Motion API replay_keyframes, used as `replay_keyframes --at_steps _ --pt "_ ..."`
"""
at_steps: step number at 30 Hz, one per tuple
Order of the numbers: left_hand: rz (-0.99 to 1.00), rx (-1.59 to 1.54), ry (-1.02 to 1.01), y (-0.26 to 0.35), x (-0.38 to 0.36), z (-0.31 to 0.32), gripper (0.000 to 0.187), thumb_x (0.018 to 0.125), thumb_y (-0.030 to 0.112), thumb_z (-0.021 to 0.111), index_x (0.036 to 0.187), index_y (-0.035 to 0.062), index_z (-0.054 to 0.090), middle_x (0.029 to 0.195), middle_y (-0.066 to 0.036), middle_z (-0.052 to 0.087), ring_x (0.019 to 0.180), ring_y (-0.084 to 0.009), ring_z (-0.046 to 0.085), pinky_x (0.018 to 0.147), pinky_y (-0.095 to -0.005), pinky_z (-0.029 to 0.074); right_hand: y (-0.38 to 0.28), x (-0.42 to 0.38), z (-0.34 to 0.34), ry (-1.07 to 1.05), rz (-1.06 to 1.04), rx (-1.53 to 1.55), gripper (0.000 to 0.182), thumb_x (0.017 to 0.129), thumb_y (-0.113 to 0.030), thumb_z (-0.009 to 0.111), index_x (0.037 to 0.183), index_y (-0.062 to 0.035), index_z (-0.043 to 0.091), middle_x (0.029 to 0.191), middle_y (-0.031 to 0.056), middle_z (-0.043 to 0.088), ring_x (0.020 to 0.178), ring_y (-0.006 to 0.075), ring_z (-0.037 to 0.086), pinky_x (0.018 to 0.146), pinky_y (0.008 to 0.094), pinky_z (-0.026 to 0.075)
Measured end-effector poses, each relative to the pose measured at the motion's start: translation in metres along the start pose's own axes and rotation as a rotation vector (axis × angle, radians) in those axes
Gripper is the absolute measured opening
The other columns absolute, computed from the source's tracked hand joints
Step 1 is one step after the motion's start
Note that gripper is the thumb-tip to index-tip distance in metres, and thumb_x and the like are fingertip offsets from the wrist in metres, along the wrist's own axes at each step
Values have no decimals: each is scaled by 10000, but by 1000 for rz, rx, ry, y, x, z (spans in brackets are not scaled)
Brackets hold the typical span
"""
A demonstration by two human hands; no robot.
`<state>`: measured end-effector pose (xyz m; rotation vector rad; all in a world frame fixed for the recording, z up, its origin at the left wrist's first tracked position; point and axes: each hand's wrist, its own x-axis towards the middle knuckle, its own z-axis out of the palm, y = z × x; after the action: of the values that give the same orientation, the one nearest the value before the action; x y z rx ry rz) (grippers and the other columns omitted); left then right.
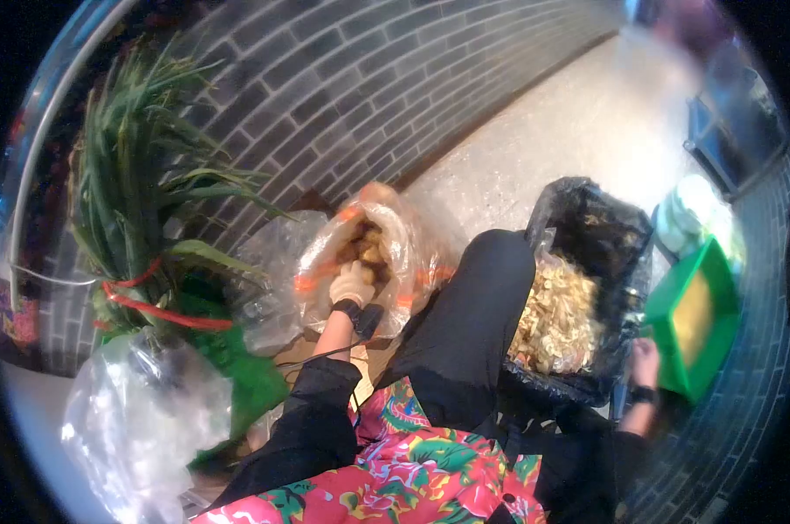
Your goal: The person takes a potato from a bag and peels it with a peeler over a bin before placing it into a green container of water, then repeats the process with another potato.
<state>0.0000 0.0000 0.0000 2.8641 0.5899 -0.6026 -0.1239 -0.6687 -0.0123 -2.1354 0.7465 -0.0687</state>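
My left hand, in a pale glove with a dark band at the wrist, reaches into an open clear plastic bag with orange marks. Its fingertips are blurred against the yellow-brown lumps inside, which look like potatoes or ginger. My right hand is closed beside the green bin, at the right edge of a black-lined crate. What its fingers hold, if anything, I cannot make out. Pale yellow peels or slices fill the near part of the crate.
A tall bundle of green onions or leeks, tied with red string, stands at left above a clear plastic bag. A grey brick wall rises behind. A dark crate stands at far right on the pale floor.
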Motion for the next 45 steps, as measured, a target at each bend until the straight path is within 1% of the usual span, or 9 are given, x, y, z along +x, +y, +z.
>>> replay_keyframes --at_steps 9,15,18,22,29,31,33,35,45 --pt "6 247 165 35 8 20 447 796 339 651 1189 158 540 1183 -180 581 1122 -254 607 835 -417 517 -31 6 15 -5 -145 -69 105 905 -114 612 892 -26 557 765 43 585 701 128 518 661 292 441" --pt "-190 -130 159 14 15 -4 464 837 355 607 1192 60 567 1129 -223 647 966 -297 673 844 -409 512 -36 2 20 -13 -126 0 113 907 -120 618 929 -23 566 805 50 601 743 125 529 705 286 448" --pt "113 -984 -79 -20 1 -39 530 842 347 592 1251 12 553 1125 -143 658 1002 -219 644 822 -345 513 -41 4 19 -15 -195 20 124 909 -135 614 941 -23 570 820 55 612 757 132 543 719 299 453" --pt "-12 -1557 -311 -21 -46 -77 481 823 220 526 1245 -10 555 1123 -151 645 1022 -246 634 858 -396 526 -82 -12 17 9 -158 -42 142 906 -155 597 934 -17 574 833 68 624 771 139 551 737 301 455" --pt "-81 -1516 -272 -43 -89 -41 529 774 246 474 1216 -38 542 1100 -179 646 880 -372 659 774 -507 565 -63 -4 12 54 -239 52 127 900 -141 604 929 -21 573 817 52 620 749 141 548 724 297 455" --pt "-130 -1654 -690 -47 -98 -46 524 763 274 491 1203 -4 553 1063 -177 652 825 -367 662 737 -532 564 -66 -7 11 37 -153 72 105 898 -128 606 919 -31 571 804 40 608 740 128 539 717 289 454" --pt "-398 -1461 -488 -47 -104 -36 498 777 301 498 1203 48 555 1039 -175 651 777 -366 659 634 -514 566 -66 -10 8 28 -147 77 104 896 -128 611 911 -34 567 801 38 607 740 124 541 712 289 454" --pt "-330 -1596 -790 -96 -68 17 490 809 338 473 1226 89 542 1026 -168 651 771 -351 659 542 -471 551 -64 -10 11 15 -140 93 104 895 -127 615 903 -37 564 799 37 607 739 120 542 707 289 454" --pt "-108 -1774 -16 -54 -51 -38 419 817 334 450 1097 55 591 973 -131 661 771 -293 647 515 -376 482 -56 -9 11 41 -143 11 138 877 -143 636 896 -29 561 796 75 629 741 156 576 700 311 466"
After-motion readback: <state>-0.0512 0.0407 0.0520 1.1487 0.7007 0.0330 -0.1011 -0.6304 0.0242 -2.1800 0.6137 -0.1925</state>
